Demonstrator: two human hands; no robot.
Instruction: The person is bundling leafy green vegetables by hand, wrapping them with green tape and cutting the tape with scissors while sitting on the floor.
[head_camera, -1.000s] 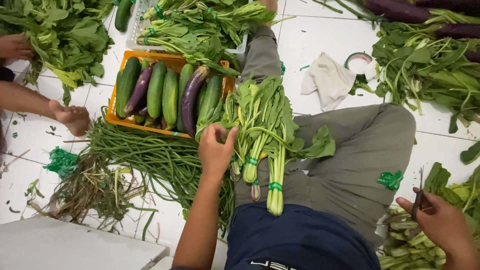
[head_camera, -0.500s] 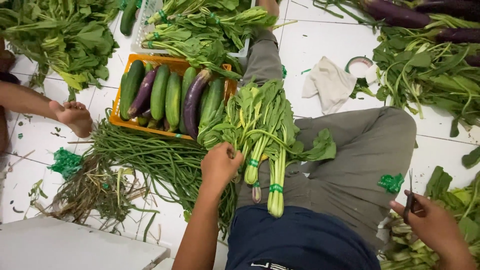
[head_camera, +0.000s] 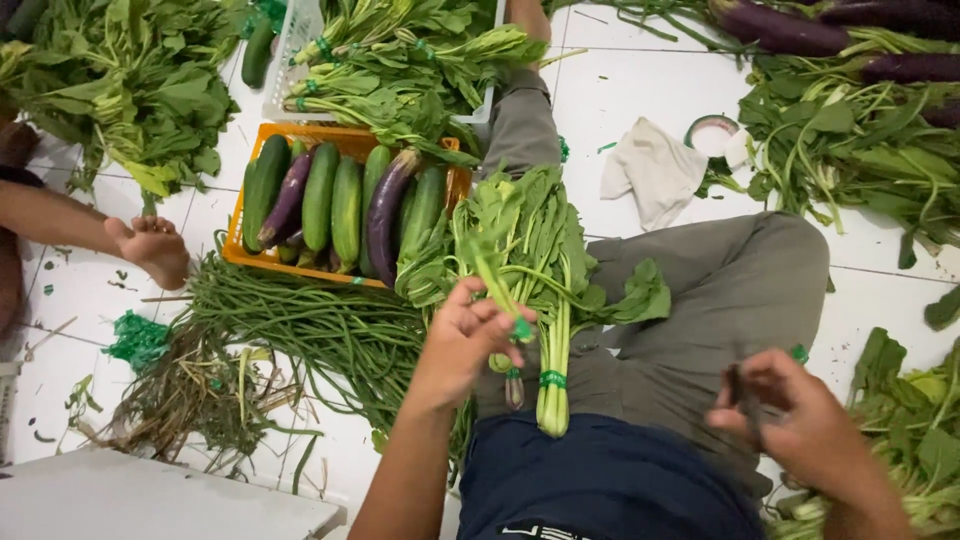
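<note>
I sit on the white tiled floor (head_camera: 620, 120) with my legs stretched out, and bundles of leafy greens (head_camera: 545, 290) lie across my lap, tied near the stems with green bands. My left hand (head_camera: 465, 340) has its fingers (head_camera: 500, 322) curled shut around one leafy bunch (head_camera: 490, 262), gripping it at the stem just above its band, with the leaves pointing away from me. My right hand (head_camera: 800, 420) hovers over my right thigh, fingers closed on a small dark tool (head_camera: 738, 388); it is too blurred for me to tell what kind. Beside my left knee stands an orange crate (head_camera: 245, 235) holding cucumbers (head_camera: 320, 195) and long purple eggplants (head_camera: 385, 210), and a heap of long green beans (head_camera: 310, 330) lies on the floor just in front of it. A white basket (head_camera: 290, 50) of more greens sits beyond the crate. A crumpled white cloth (head_camera: 655, 170) and a roll of tape (head_camera: 712, 135) lie near my right knee. Another person's bare foot (head_camera: 155, 250) rests on the tiles to the left.
</note>
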